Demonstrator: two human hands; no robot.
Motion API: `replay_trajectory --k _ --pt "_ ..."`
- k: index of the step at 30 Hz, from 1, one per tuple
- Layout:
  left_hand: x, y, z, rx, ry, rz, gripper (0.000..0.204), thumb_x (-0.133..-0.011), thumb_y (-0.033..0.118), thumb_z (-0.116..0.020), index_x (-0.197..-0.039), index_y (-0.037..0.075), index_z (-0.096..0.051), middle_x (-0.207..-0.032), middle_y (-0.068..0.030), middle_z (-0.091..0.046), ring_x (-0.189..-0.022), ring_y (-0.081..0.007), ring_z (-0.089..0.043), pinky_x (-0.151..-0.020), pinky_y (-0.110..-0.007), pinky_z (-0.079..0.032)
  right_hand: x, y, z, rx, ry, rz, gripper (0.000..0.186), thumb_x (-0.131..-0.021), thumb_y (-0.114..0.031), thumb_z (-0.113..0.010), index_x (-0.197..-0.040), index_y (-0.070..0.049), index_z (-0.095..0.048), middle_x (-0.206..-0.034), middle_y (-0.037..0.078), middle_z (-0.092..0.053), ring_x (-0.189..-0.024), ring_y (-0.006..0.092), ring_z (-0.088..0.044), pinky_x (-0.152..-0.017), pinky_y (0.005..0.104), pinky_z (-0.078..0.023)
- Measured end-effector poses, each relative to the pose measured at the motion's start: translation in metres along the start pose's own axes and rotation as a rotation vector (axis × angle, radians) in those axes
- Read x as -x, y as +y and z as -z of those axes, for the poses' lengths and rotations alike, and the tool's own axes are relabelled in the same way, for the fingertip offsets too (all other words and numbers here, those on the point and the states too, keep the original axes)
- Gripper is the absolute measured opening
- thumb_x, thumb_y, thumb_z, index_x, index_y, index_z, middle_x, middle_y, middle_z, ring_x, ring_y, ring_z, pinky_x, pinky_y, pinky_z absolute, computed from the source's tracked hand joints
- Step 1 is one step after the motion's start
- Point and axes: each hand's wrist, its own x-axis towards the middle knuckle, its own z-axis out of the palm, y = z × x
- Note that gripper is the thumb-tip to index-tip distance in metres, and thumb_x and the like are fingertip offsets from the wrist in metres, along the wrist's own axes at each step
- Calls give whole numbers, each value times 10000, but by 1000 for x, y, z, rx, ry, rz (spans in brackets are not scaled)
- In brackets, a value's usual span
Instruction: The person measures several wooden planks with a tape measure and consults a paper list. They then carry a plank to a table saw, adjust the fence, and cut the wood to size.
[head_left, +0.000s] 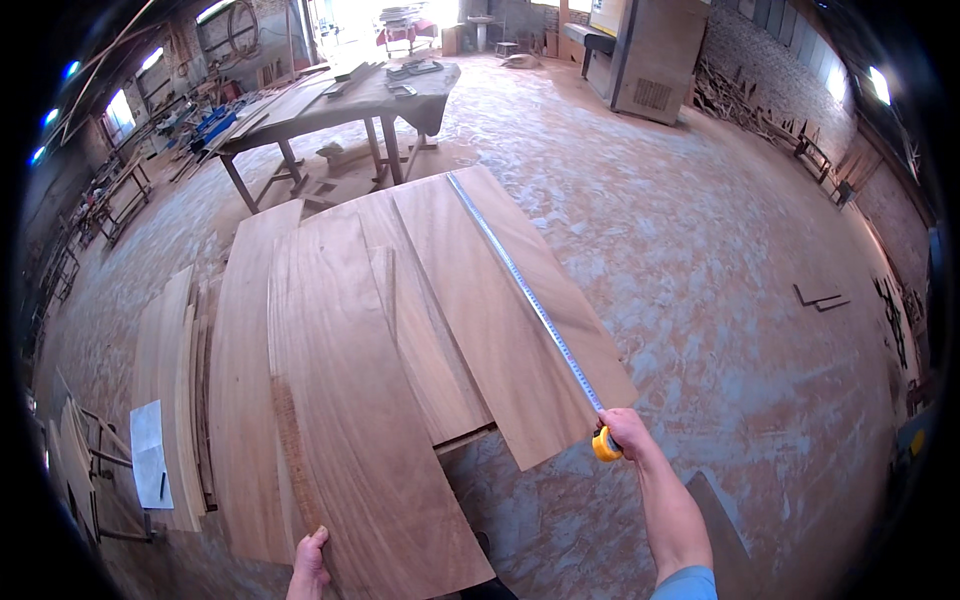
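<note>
My right hand (628,430) grips a yellow tape measure (606,448) at the near edge of the rightmost wooden board (555,380). Its pale blade (530,300) stretches along that board to the far edge. My left hand (310,555) is closed on the near part of a wide middle board (360,450), at its left edge. More overlapping boards (250,330) lie to the left. A white paper sheet (148,440) with a dark pen (161,485) on it rests on boards at the far left.
A covered worktable (300,120) with tools and planks stands behind the boards. A large grey machine (650,65) is at the back right. Wood scraps (740,105) line the right wall. Dark metal pieces (820,300) lie on the dusty floor (730,280). Racks and clutter fill the left side.
</note>
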Motion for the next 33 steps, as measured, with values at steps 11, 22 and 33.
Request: replay_trajectory --k 11,22,33 --pt "-12 -2 13 -34 -83 6 498 -912 378 -570 -1248 12 -535 -1242 -149 -588 -1148 -331 -543 -997 -515 -414 -3 12 15 337 101 93 368 -867 -310 -545 -785 32 -652 -678 131 -630 -644 186 -595 -604 370 -463" --pt "-31 -20 39 68 -202 62 530 -954 423 -499 -1327 47 -494 -1325 -123 -545 -1203 -316 -507 -1033 -492 -391 10 38 27 509 171 86 365 -877 -352 -538 -873 -22 -694 -815 165 -682 -771 268 -655 -719 363 -497" --pt "-25 -8 32 0 -193 90 586 -926 474 -530 -1340 61 -489 -1338 -113 -537 -1220 -320 -493 -1042 -503 -382 8 45 27 473 144 61 363 -898 -379 -518 -857 -54 -675 -851 169 -672 -811 323 -641 -726 406 -488"
